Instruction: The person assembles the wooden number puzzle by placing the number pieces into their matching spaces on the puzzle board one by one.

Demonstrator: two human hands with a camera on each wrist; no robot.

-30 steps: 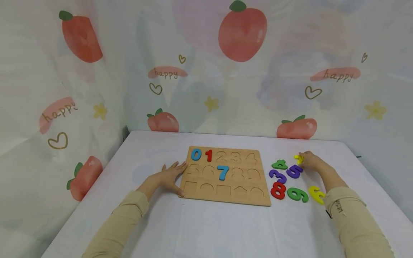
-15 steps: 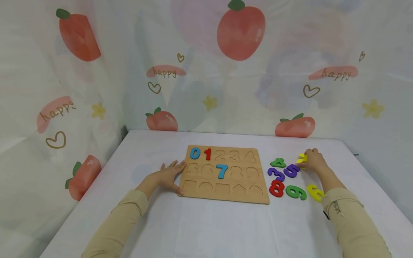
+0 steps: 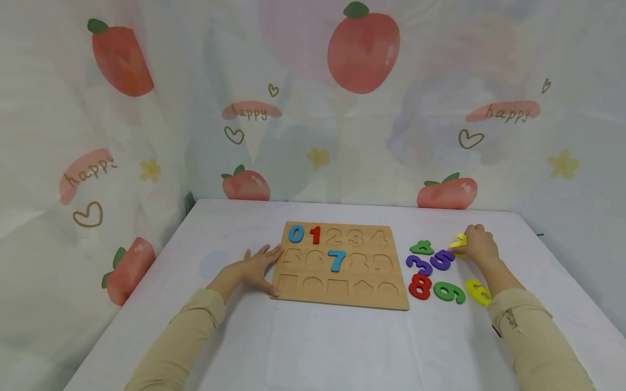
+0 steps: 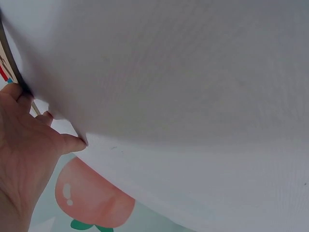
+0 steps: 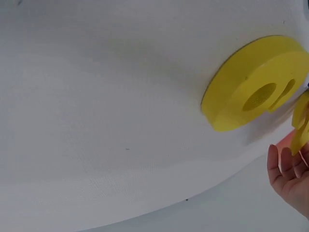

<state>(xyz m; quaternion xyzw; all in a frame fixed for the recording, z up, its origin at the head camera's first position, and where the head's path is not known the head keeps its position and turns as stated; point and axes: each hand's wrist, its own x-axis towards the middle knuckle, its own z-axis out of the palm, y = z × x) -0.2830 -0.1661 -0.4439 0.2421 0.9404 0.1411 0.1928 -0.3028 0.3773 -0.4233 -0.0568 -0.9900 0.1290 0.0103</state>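
Note:
My left hand point(image 3: 255, 269) rests at the left edge of a wooden number puzzle board point(image 3: 354, 247), fingers spread and thumb near the front corner. The board holds a blue 0 point(image 3: 295, 234), a red 1 point(image 3: 315, 235) and a blue 7 point(image 3: 336, 260); its other visible recesses are bare. Over the far right of the table, my right hand point(image 3: 481, 244) pinches a yellow number piece point(image 3: 459, 242), partly covered by the fingers. In the right wrist view this piece point(image 5: 300, 137) shows only at the right edge, above the fingertips. A purple 5 point(image 3: 442, 259) lies just left of that hand.
Between board and right hand lie a green 4 point(image 3: 421, 248), a purple 3 point(image 3: 419, 265), a red 8 point(image 3: 420, 287) and a green 6- or 9-shaped piece point(image 3: 449, 292). A yellow one of like shape point(image 3: 476, 292) lies by the right sleeve. A printed cloth point(image 3: 303, 136) backs the table.
My right hand has shifted slightly right and turned, drawing the yellow number piece away from the purple 5. During the last half second it has barely moved. The left hand stays at the board.

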